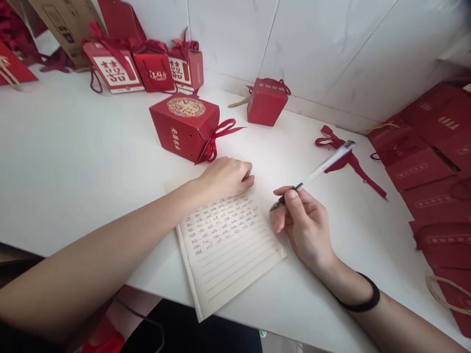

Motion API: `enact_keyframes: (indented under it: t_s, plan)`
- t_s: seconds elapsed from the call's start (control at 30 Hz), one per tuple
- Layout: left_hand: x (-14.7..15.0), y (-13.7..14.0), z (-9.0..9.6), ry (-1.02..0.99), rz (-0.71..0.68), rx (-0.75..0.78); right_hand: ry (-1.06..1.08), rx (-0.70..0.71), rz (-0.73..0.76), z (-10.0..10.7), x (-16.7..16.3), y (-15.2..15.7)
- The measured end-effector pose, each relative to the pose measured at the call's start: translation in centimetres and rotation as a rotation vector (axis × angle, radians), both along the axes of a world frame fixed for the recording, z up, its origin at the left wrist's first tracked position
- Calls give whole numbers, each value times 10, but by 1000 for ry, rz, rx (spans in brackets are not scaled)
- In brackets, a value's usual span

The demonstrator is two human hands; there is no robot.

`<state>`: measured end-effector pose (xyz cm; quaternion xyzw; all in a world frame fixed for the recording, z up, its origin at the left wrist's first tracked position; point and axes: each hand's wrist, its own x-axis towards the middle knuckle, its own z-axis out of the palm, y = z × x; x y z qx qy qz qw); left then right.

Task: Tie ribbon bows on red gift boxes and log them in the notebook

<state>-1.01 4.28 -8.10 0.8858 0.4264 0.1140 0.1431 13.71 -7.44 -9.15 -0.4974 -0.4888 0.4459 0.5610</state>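
A lined notebook (pixel 235 262) lies tilted on the white table, with rows of handwritten numbers on its upper part and bare lines below. Across its top edge rests my left hand (pixel 228 175), fingers curled into a loose fist with nothing showing in them. My right hand (pixel 307 223) is just off the notebook's right edge, holding a pen (pixel 312 175) between thumb and fingers. The pen's clear barrel points up and right, its dark tip end down and left. Just beyond my left hand lies a red gift box (pixel 184 128) with a ribbon bow.
Several red gift boxes (pixel 117 71) stand at the back left by a cardboard box (pixel 68 29). A smaller red box (pixel 268 102) sits against the tiled wall. A loose red ribbon (pixel 355 164) lies right of centre. Red packaging (pixel 423 166) covers the right side.
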Motion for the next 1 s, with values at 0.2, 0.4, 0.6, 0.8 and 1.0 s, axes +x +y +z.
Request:
enact_keyframes:
  t_s: [0.2,0.4,0.6,0.8,1.0]
  plan:
    - [3,1,-4,-18,-16,-1,-164,-10,-31,5,-4,-7]
    - [4,1,-4,-35,-39,-22,-269,-98,-53,11,-3,-8]
    - [5,1,-4,-61,-14,-80,-486,-61,-5,8,1,-11]
    - [5,2,-5,-81,-28,-80,-550,-67,-24,9,-2,-9]
    - [5,2,-5,-53,-38,-36,-575,-58,-26,8,-2,-9]
